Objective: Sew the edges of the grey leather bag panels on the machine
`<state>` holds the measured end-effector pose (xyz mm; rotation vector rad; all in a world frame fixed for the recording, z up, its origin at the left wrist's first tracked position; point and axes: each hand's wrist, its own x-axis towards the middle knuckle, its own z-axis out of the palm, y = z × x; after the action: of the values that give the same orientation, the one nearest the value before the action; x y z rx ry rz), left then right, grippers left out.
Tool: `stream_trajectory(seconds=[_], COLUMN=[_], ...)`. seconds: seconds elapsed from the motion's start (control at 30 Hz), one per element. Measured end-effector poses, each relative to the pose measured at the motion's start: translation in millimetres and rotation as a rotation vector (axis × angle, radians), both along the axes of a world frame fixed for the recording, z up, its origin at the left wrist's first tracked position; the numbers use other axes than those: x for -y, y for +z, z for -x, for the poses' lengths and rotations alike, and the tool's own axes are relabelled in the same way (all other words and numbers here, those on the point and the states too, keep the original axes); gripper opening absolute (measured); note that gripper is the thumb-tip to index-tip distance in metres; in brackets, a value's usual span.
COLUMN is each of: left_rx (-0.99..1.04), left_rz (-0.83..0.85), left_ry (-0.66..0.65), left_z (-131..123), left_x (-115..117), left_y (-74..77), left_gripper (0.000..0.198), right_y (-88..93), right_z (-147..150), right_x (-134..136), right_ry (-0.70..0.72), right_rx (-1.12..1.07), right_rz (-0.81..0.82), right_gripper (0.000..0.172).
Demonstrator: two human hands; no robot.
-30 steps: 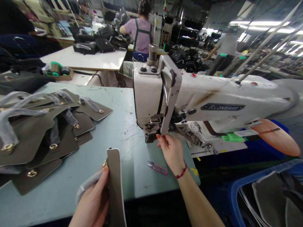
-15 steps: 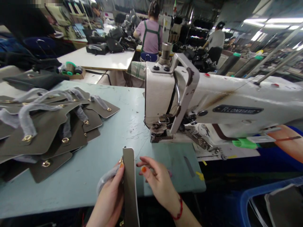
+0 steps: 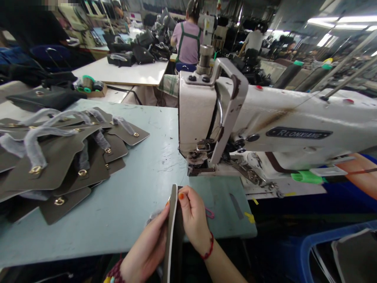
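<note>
Both of my hands hold an olive-grey leather panel (image 3: 171,239) upright on its edge, just in front of the table's near edge. My left hand (image 3: 149,249) grips its left face, where a foam-wrapped strap and a gold ring hang. My right hand (image 3: 193,220) pinches the panel's top right side, thumb on the edge. The white sewing machine (image 3: 265,125) stands just beyond, its presser foot (image 3: 200,167) a short way past the panel's top. Pink thread snips (image 3: 209,213) lie on the table, mostly hidden behind my right hand.
A stack of matching grey panels (image 3: 55,165) with gold rings and wrapped straps covers the left of the pale green table (image 3: 118,204). A blue bin (image 3: 332,255) with more pieces sits at the lower right. Other people work at tables behind the machine.
My right hand left the presser foot, came back to the panel and closed on its top edge. The panel now sits further right, nearer the machine.
</note>
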<state>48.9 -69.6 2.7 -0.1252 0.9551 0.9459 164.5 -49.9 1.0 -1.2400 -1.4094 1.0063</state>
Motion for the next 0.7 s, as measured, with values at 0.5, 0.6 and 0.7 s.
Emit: stream_trajectory(seconds=[0.5, 0.6, 0.7], left_rx=[-0.458, -0.61, -0.942], left_rz=[-0.021, -0.171, -0.456], left_ry=[0.042, -0.068, -0.311], left_z=[58.7, 74.4, 80.9], left_x=[-24.6, -52.1, -103.8], left_y=[11.2, 17.9, 24.2], left_gripper=[0.021, 0.022, 0.036], right_y=[-79.6, -87.8, -89.2], right_z=[-90.4, -86.8, -87.5], right_x=[37.9, 36.7, 32.4], right_ry=[-0.059, -0.061, -0.065], right_rx=[1.089, 1.194, 1.224], right_rz=[-0.1, -0.197, -0.285], right_gripper=[0.02, 0.019, 0.024])
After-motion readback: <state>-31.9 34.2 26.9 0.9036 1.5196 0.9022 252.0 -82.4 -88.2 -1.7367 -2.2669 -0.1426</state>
